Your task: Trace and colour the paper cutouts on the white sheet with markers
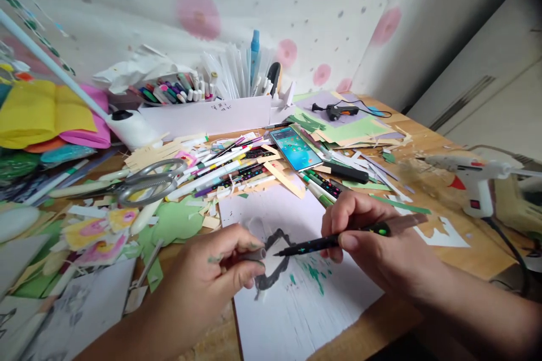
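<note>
My right hand (pixel 355 231) grips a black marker (pixel 315 245) with coloured specks, its thin tip pointing left. Between the thumb and fingers of my left hand (pixel 228 262) is a small grey marker cap (pixel 254 255), its open end facing right. The marker's tip is a short way from the cap, apart from it. Below both hands lies a white sheet (pixel 339 304) with green smears and a dark grey painted outline (pixel 271 281). The outline is partly hidden by my left hand.
Scissors (pixel 148 183), loose markers (pixel 228 172), paper scraps and a phone (pixel 296 148) clutter the table. Behind stands a white box (pixel 207 115) of pens. On the right are a white glue gun (pixel 474 180) with a cable and, farther back, a black glue gun (pixel 341 111).
</note>
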A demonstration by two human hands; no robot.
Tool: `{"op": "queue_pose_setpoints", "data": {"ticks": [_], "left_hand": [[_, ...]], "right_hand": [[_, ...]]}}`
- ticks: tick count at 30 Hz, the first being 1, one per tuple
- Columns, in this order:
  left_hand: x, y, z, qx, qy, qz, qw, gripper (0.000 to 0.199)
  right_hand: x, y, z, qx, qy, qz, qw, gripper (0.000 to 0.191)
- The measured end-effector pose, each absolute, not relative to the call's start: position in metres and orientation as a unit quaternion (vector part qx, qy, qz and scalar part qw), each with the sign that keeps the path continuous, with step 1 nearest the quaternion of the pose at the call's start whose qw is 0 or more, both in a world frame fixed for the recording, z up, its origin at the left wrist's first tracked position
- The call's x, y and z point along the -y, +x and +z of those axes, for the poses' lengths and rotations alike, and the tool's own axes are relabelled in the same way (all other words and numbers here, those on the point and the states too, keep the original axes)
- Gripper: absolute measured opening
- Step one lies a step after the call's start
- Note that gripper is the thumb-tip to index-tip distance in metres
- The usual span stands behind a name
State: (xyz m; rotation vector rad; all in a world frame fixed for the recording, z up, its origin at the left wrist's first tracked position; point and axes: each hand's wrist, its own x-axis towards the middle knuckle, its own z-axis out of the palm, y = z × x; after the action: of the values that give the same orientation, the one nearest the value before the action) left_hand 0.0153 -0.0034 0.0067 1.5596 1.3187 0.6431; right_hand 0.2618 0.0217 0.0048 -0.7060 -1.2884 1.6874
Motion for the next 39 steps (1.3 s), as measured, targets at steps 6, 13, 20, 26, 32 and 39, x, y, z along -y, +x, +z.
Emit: {"op": "queue_pose_setpoints", "data": {"ticks": [6, 13, 20, 26, 32, 39], "left_hand": [[0.007, 0.019, 0.013, -0.525, 0.685, 0.244, 0.442, 0.009], [0.004, 0.013, 0.010, -0.515, 0.688, 0.279, 0.428, 0.014], [0.004, 0.013, 0.011, -0.457, 0.642, 0.302, 0.537, 0.017], [0.007, 0.019, 0.019, -0.435, 0.576, 0.276, 0.635, 0.029], [0.011, 0.020, 0.013, -0.438, 0.539, 0.255, 0.673, 0.041], [0.015, 0.022, 0.012, -0.424, 0.556, 0.295, 0.651, 0.042]], "right_hand": [[-0.017, 0.253, 0.015, 0.599, -0.354, 0.603, 0.391, 0.016], [-0.011, 0.250, 0.023, 0.648, -0.362, 0.527, 0.413, 0.013], [-0.010, 0.255, 0.021, 0.587, -0.330, 0.582, 0.455, 0.016], [-0.006, 0.241, 0.031, 0.604, -0.347, 0.570, 0.436, 0.019], [-0.005, 0.225, 0.036, 0.563, -0.372, 0.606, 0.421, 0.035], [-0.002, 0.215, 0.031, 0.537, -0.353, 0.609, 0.464, 0.035]]}}
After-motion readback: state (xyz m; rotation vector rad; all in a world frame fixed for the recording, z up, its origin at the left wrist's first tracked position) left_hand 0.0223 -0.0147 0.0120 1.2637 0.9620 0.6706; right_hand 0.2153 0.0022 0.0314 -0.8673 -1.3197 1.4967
